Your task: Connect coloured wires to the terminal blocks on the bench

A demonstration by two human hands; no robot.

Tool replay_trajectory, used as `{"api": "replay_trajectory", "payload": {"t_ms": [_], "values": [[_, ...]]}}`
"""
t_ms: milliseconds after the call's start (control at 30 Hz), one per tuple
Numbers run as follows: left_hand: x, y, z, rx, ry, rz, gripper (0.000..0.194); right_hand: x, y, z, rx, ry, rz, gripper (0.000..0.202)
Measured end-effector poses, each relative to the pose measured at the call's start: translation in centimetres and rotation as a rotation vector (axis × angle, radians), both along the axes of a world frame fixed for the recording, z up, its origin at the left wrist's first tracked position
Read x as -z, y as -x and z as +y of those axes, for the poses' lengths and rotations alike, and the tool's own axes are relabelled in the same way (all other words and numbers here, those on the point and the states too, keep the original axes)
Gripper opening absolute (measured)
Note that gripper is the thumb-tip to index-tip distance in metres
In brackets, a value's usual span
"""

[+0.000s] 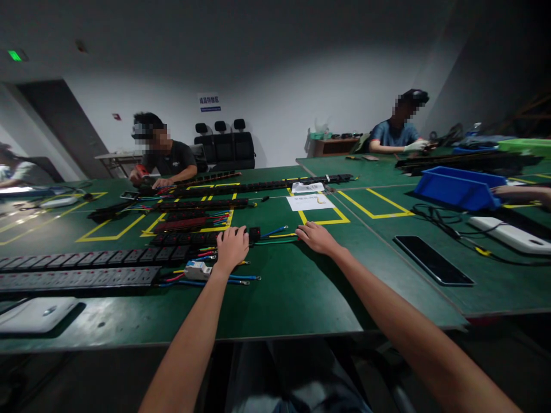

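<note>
Both forearms extend from the near side over the green table [293, 298], converging toward its middle. Left hand [233, 248]: palm down, fingers bent over the right end of the black socket strip [189, 237]; grip cannot be told. Right hand [316, 236]: angled leftward, fingertips at the right ends of the strip's wires [275, 242]; whether pinched, unclear. Phone [433, 260] lies to the right.
</note>
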State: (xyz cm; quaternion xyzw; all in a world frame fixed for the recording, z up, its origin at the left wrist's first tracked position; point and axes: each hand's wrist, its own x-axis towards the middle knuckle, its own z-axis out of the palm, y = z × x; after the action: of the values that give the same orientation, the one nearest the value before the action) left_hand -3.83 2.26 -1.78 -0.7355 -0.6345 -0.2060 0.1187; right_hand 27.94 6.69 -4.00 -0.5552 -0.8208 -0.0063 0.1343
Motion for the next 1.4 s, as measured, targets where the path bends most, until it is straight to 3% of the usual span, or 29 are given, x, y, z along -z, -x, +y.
{"api": "replay_trajectory", "payload": {"t_ms": [1400], "values": [[-0.09,-0.04,0.02,-0.009,-0.005,0.014,0.043,-0.16,0.11,-0.12,0.007,0.004,-0.005,0.054]]}}
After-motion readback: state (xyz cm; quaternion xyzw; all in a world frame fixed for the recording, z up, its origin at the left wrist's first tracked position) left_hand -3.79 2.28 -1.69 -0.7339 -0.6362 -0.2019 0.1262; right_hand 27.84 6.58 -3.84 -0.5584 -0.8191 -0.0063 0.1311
